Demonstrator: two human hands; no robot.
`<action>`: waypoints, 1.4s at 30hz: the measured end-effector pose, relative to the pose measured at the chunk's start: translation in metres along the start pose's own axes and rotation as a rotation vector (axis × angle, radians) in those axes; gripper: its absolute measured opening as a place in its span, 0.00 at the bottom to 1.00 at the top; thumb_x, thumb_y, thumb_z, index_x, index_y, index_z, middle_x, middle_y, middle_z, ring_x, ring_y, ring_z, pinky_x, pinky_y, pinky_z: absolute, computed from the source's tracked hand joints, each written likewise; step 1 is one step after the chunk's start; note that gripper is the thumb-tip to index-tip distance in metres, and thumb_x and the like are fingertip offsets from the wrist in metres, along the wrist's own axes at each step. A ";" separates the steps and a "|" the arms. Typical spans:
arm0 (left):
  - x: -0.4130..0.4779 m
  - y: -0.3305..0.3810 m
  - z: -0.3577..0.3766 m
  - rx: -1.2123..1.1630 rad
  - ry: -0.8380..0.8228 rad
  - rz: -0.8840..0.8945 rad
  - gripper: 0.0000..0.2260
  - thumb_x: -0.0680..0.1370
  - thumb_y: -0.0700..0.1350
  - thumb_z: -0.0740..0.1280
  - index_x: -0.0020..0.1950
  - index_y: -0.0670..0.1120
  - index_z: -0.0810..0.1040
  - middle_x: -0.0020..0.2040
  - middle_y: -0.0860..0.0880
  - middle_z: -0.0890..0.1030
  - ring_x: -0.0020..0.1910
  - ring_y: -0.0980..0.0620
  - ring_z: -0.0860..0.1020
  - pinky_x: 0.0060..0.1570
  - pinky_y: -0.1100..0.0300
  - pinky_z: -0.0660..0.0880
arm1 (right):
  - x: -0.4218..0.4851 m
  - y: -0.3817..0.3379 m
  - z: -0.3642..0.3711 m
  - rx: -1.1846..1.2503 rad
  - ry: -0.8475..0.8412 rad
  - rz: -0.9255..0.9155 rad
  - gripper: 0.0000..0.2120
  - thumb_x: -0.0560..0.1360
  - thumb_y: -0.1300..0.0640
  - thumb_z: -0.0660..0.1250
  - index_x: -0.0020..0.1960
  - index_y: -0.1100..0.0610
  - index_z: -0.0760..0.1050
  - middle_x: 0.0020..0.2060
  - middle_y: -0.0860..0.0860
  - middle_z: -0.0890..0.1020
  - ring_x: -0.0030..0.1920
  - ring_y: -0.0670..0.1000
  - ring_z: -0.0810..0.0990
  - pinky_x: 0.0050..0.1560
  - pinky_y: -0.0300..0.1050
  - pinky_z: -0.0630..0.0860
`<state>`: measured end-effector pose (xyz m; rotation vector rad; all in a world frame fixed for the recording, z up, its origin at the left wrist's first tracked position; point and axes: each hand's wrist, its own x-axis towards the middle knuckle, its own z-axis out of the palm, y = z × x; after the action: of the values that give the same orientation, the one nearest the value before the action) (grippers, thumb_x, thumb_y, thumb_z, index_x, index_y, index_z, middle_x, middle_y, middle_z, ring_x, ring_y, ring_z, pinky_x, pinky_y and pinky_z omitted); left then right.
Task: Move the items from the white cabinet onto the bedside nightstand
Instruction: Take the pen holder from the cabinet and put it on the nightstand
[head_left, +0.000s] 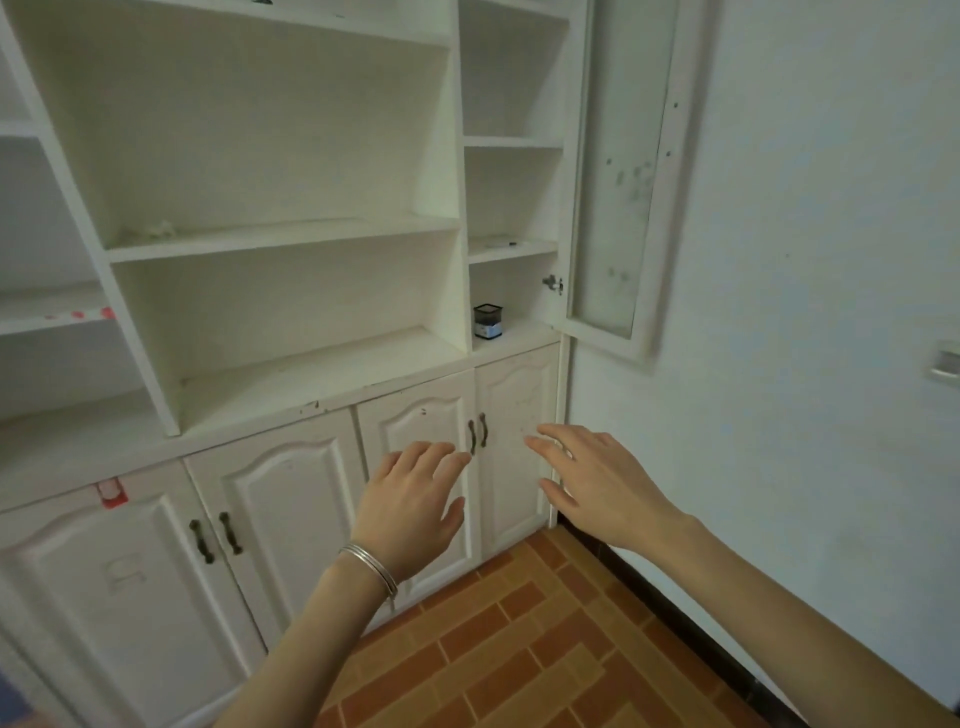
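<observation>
A white cabinet (291, 236) with open shelves fills the left and middle of the head view. A small dark square container (488, 321) with a blue-and-white label stands on the lowest shelf of the narrow right compartment. A thin dark item (506, 243) lies on the shelf above it. Something small and pale (156, 229) sits on the wide middle shelf at the left. My left hand (413, 506), with silver bangles on the wrist, is held out with fingers spread before the lower doors, holding nothing. My right hand (597, 480) is likewise spread and empty, well below the container.
The glass door (618, 171) of the right compartment stands swung out against the white wall. Closed lower doors with dark handles (478, 434) run beneath the shelves. A red sticker (111, 491) marks the lower left door. Orange brick-patterned floor (519, 639) lies below. A wall fitting (945, 364) is at the right edge.
</observation>
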<state>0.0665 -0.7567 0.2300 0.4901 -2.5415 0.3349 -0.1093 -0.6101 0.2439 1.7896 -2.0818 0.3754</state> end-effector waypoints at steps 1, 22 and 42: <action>0.007 0.001 0.012 0.001 -0.004 0.004 0.22 0.66 0.50 0.74 0.58 0.48 0.78 0.54 0.49 0.81 0.53 0.47 0.79 0.49 0.51 0.76 | 0.003 0.011 0.009 -0.001 -0.012 0.005 0.22 0.78 0.54 0.60 0.70 0.56 0.64 0.68 0.55 0.69 0.66 0.54 0.68 0.62 0.50 0.66; 0.266 0.053 0.217 -0.014 -0.041 -0.043 0.22 0.63 0.50 0.76 0.56 0.49 0.79 0.51 0.50 0.81 0.49 0.49 0.80 0.46 0.53 0.78 | 0.114 0.315 0.097 0.051 -0.085 0.013 0.23 0.79 0.52 0.58 0.72 0.55 0.60 0.70 0.55 0.66 0.68 0.54 0.66 0.64 0.49 0.65; 0.475 -0.099 0.388 -0.074 0.045 -0.002 0.18 0.68 0.52 0.63 0.55 0.48 0.79 0.50 0.49 0.82 0.48 0.48 0.80 0.45 0.53 0.77 | 0.340 0.446 0.240 -0.064 -0.160 -0.011 0.21 0.74 0.47 0.56 0.63 0.55 0.73 0.59 0.55 0.78 0.57 0.55 0.77 0.54 0.51 0.75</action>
<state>-0.4455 -1.1042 0.1770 0.4520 -2.4999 0.2480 -0.6174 -0.9454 0.1953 1.8466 -2.1642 0.1649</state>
